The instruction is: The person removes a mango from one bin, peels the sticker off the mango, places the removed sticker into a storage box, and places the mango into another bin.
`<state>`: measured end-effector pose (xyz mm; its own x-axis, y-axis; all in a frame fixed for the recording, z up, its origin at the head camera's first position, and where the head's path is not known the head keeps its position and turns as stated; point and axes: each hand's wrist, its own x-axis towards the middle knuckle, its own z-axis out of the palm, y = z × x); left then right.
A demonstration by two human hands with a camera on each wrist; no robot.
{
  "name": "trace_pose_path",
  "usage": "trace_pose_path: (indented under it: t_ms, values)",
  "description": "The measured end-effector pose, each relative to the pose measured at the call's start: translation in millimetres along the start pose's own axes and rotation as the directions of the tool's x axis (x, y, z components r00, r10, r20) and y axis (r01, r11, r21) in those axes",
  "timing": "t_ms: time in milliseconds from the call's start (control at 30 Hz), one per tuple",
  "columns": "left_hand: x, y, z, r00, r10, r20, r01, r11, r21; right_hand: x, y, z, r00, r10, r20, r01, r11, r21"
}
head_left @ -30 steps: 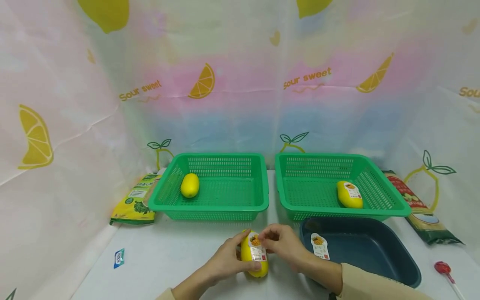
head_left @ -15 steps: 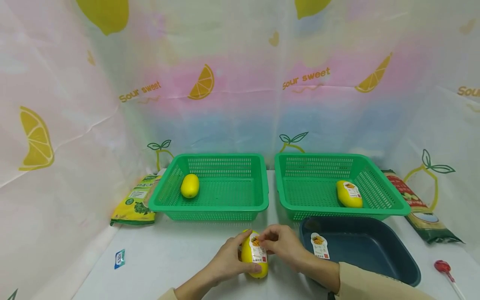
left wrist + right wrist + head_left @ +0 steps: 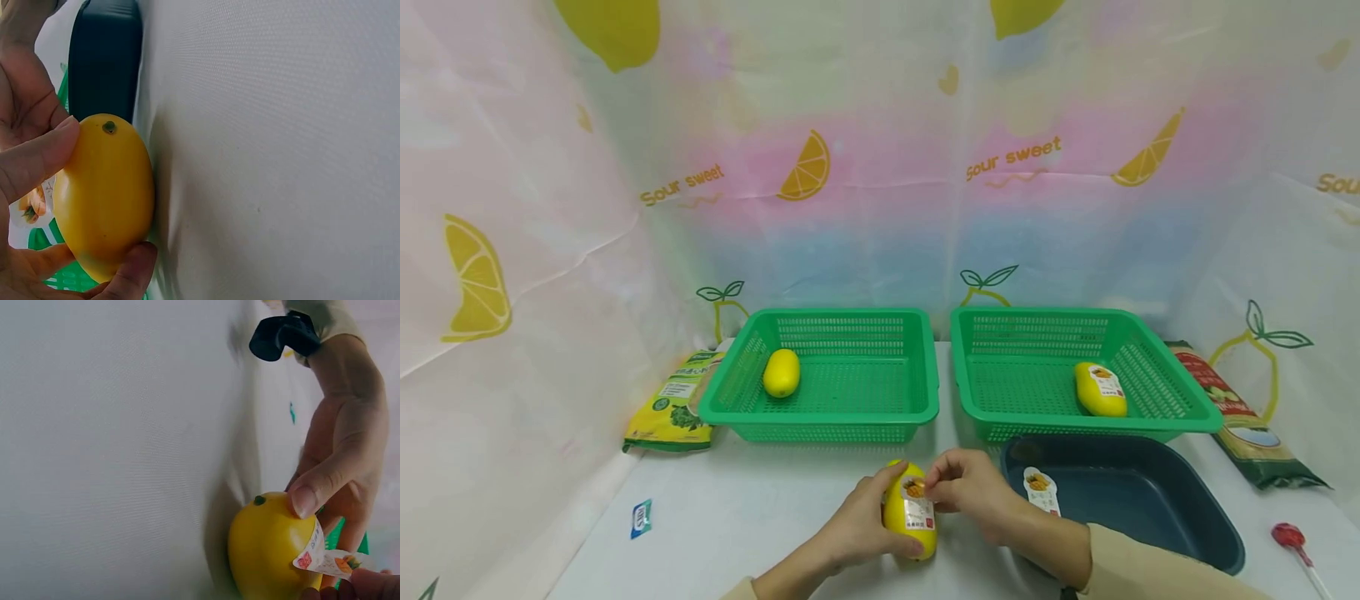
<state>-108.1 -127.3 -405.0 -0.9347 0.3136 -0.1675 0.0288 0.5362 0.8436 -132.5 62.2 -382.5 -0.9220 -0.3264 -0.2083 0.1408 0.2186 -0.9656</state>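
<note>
My left hand (image 3: 865, 521) holds a yellow mango (image 3: 892, 510) just in front of the two baskets, with thumb and fingers around its sides. A white sticker (image 3: 917, 510) with a fruit picture runs along the mango's upper right side. My right hand (image 3: 973, 493) pinches the edge of that sticker near its picture end. In the right wrist view, the picture end of the sticker (image 3: 342, 562) stands away from the skin, while its other end lies against the mango (image 3: 265, 550). The left wrist view shows the mango's bare side and green stem spot (image 3: 109, 127).
Behind stand two green baskets: the left basket (image 3: 820, 417) with a plain mango (image 3: 782, 373), the right basket (image 3: 1000, 408) with a stickered mango (image 3: 1097, 396). A dark tub (image 3: 1142, 508) with another sticker (image 3: 1041, 490) is right. Two food bags, a small packet (image 3: 641, 518) and a lollipop (image 3: 1288, 536) lie around.
My right fingertips have shifted slightly right with the sticker's edge. The mango has moved a little right and turned slightly in my left hand. Baskets and tub are unchanged.
</note>
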Motion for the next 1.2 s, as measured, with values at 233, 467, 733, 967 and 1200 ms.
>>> trace_pose_path:
  t_ms: [233, 467, 733, 967, 1200]
  values:
    - [1.7, 0.2, 0.6, 1.0, 0.0, -0.001, 0.0, 1.0, -0.004, -3, -3, -4, 1.0, 0.012, 0.025, -0.013, 0.999, 0.031]
    - [2.3, -1.5, 1.6, 1.0, -0.009, -0.004, 0.008, 1.0, -0.011, -6, -6, -5, 0.999, 0.036, 0.036, -0.037, 0.999, 0.003]
    - [1.2, -3.2, 2.4, 1.0, -0.014, -0.012, 0.013, 1.0, -0.016, -8, -9, -6, 0.997, 0.06, 0.051, -0.059, 0.998, -0.019]
    - [1.3, -2.2, 2.7, 1.0, -0.008, -0.011, 0.008, 1.0, -0.002, -10, -11, -8, 0.995, 0.084, 0.05, -0.084, 0.996, -0.005]
    - [2.1, -4.9, 0.8, 1.0, -0.009, -0.01, 0.009, 1.0, -0.025, -12, -26, -21, 0.999, 0.033, 0.016, -0.032, 0.999, -0.042]
